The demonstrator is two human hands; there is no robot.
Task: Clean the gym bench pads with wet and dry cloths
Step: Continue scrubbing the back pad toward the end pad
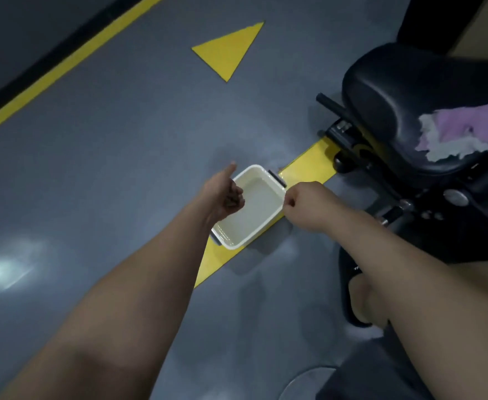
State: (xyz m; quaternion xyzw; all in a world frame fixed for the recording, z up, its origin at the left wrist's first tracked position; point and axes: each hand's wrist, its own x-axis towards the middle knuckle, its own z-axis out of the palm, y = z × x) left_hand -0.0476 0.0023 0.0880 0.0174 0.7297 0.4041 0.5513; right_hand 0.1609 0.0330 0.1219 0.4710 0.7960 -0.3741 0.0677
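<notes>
A smooth grey gym floor point(107, 168) fills most of the frame and is crossed by a yellow painted stripe point(309, 166) running from centre toward the right. In the upper right, a black padded vinyl bench seat point(396, 90) is seen on its dark frame. At the centre of the frame, a white rectangular plastic basin point(253, 168) with dark end handles is set on the stripe, near the bench base; what looks like shallow water is held in it. The cloths are found at the right edge, lying crumpled on the black pad: a purple cloth point(462, 122) and, touching it, a pale grey-white cloth point(450, 150).

The left hand point(225, 197) is held over the basin's left side with fingers clenched and thumb stretched out, and nothing is seen in it. The right hand point(306, 202) is curled at the right rim; whether the rim is pinched cannot be told.

The wetting step appears not yet begun. If the basin is to be shifted, it is best gripped by both handles and kept level. One cloth alone should be dipped and wrung well over the water, so the pad is dampened rather than soaked, while the other is kept dry
</notes>
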